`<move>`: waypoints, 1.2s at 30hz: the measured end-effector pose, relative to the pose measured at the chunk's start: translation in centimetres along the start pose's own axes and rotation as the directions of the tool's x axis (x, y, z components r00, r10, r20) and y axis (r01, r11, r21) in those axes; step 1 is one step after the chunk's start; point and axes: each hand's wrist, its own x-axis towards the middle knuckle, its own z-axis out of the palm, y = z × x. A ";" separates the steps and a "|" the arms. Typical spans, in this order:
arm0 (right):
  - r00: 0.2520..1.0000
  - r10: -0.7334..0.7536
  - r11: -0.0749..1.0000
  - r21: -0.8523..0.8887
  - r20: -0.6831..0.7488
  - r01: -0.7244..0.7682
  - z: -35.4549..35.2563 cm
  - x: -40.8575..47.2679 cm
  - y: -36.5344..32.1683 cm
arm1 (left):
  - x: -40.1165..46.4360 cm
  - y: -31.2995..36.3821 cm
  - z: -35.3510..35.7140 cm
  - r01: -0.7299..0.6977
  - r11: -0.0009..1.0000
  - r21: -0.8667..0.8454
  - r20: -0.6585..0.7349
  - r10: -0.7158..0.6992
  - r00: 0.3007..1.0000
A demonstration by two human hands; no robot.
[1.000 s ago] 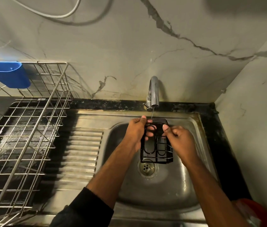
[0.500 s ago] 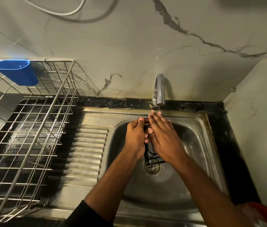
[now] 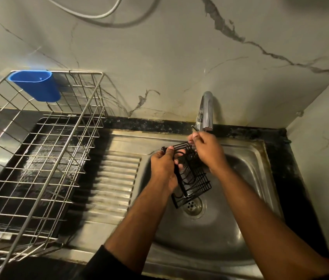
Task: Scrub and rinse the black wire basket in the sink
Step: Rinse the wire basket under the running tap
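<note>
The black wire basket point(image 3: 195, 179) hangs tilted over the steel sink point(image 3: 210, 235), its lower end just above the drain point(image 3: 193, 206). My left hand point(image 3: 163, 168) grips the basket's left edge, thumb on the top rim. My right hand point(image 3: 208, 150) is raised above the basket's upper right corner, apart from the wires as far as I can see. Its fingertips are bunched at the small dark lever point(image 3: 194, 127) under the chrome tap point(image 3: 207, 110). No water stream is visible.
A large steel wire dish rack point(image 3: 38, 158) stands on the left counter with a blue plastic holder point(image 3: 36, 85) hooked on its back rim. The ribbed drainboard point(image 3: 115, 178) lies between rack and sink. Marble walls close in behind and at the right.
My right hand has left the basket, where it lay flat rubbing, and risen to the tap lever. The left hand has tilted the basket so its side faces up.
</note>
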 end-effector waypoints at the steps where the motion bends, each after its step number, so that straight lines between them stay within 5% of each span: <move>1: 0.994 0.106 0.975 0.194 0.003 -0.105 0.1 0.5 0.1 | 0.1 0.0 0.0 0.004 1.000 -0.002 -0.005 -0.004 1.000; 4: 0.896 0.424 0.572 0.729 0.129 -0.376 -0.3 1.7 -0.6 | 0.6 -0.2 -0.6 0.014 1.000 -0.007 -0.058 -0.014 0.998; 5: 0.855 0.466 0.396 0.811 0.228 -0.432 -0.6 2.0 -1.1 | 0.7 -0.1 -0.8 0.015 1.000 -0.021 -0.083 -0.017 0.996; 7: 0.832 0.422 0.256 0.833 0.359 -0.489 -1.0 2.5 -1.5 | 1.3 -0.3 -1.3 0.025 0.999 -0.042 -0.117 -0.030 0.993; 10: 0.857 0.370 0.274 0.839 0.359 -0.470 -1.4 2.0 -2.3 | 1.6 -0.8 -1.6 0.068 0.998 -0.001 -0.113 -0.068 0.991; 11: 0.868 0.371 0.349 0.816 0.331 -0.461 -1.6 1.2 -2.6 | 1.4 -0.9 -1.5 0.062 0.998 0.015 -0.104 -0.061 0.993; 14: 0.941 0.170 0.822 0.485 0.292 -0.299 -1.9 -2.1 -3.3 | 0.9 -1.2 -1.1 0.026 0.999 0.038 -0.033 -0.024 0.999; 17: 0.923 -0.046 0.980 0.198 0.383 -0.033 -2.1 -4.1 -3.4 | 0.6 -1.1 -1.0 0.031 0.999 0.014 0.054 -0.032 0.998; 21: 0.999 0.028 0.983 0.179 0.030 -0.033 -3.0 -3.3 -1.7 | -0.3 -1.3 -0.2 0.079 0.997 -0.005 0.108 -0.078 0.991; 26: 0.980 0.197 0.856 0.488 -0.008 -0.168 -4.0 -2.3 -1.5 | -1.0 -1.5 0.1 0.122 0.992 0.004 0.134 -0.122 0.984; 29: 0.976 0.186 0.850 0.480 0.112 -0.217 -4.1 -2.1 -1.6 | -1.2 -1.5 0.0 0.112 0.993 0.020 0.128 -0.114 0.985; 32: 0.950 0.252 0.664 0.681 0.187 -0.310 -4.7 -1.5 -2.1 | -1.1 -1.5 0.1 0.106 0.994 0.028 0.154 -0.109 0.982; 36: 0.887 0.319 0.488 0.744 0.334 -0.456 -4.6 -0.8 -3.2 | -1.4 -1.5 0.3 0.105 0.993 0.053 0.179 -0.113 0.977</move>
